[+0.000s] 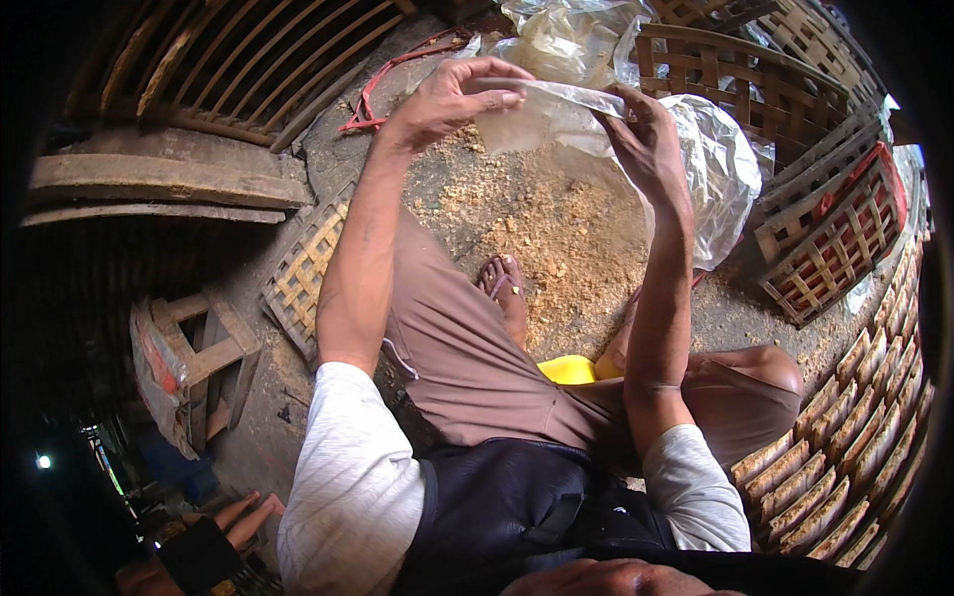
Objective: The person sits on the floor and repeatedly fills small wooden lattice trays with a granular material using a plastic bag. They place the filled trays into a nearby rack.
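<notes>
Both hands are raised at the far middle of the scene, holding a thin, clear plastic bag by its top edge. The left hand has its fingers curled over the bag's rim with the thumb pinching it from below; the right hand grips the same rim a little to the right, fingers closed on the film. The bag hangs between them above a spread of pale, crumbly sawdust-like bits on the grey ground. A larger crumpled clear plastic sheet lies just to the right of the right hand. Woven bamboo crates stand at the far right, and a flat woven bamboo tray lies left of the person's left forearm. A bare foot in a sandal rests on the crumbs, near a yellow plastic object.
</notes>
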